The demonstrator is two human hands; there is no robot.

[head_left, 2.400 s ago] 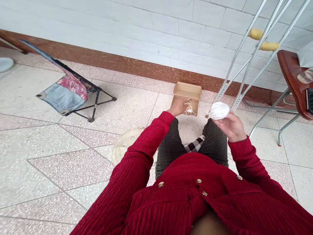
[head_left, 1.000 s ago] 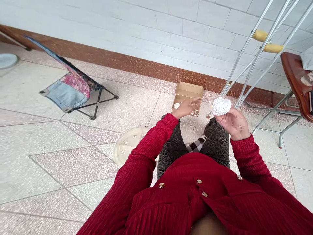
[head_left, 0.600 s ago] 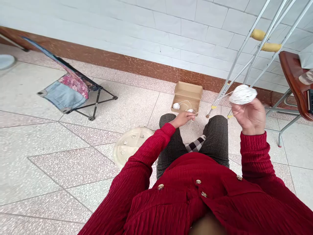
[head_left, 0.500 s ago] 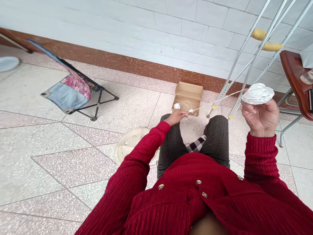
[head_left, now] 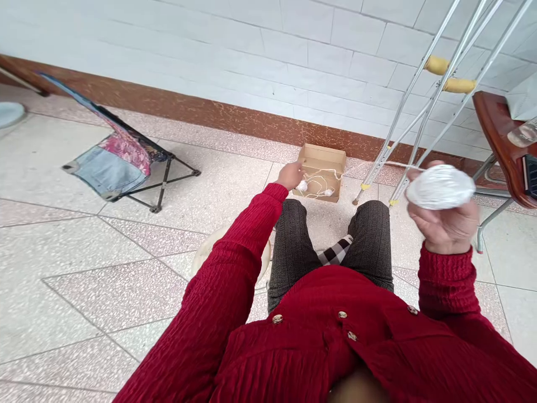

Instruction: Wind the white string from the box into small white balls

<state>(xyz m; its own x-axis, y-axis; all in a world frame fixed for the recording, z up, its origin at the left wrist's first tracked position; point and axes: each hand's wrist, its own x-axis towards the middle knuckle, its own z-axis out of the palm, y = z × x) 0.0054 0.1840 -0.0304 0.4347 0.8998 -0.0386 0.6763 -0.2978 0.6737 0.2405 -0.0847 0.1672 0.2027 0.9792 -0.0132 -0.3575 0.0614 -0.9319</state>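
Note:
A large ball of white yarn (head_left: 441,186) rests in my right hand (head_left: 448,226), raised at the right, its fingers wrapped round the underside. From the ball a strand runs left in front of the crutches. My left hand (head_left: 291,176) is at the left edge of an open cardboard box (head_left: 322,154) on the floor. Its fingers are bent together near the box; whatever lies between them, if anything, is too small to make out. In the box are a small white yarn ball (head_left: 302,186), a smaller white bundle (head_left: 329,192) and loose loops of yarn.
Metal crutches (head_left: 423,112) with yellow grips lean on the tiled wall behind my right hand. A brown chair (head_left: 499,143) with things on it stands far right. At left is a folding stool (head_left: 117,168). A round pale stool (head_left: 203,254) is partly behind my left arm.
My left hand has moved left and up, off the yarn bundle, which now lies in the box. The right hand has lowered slightly and turned, showing more of the ball.

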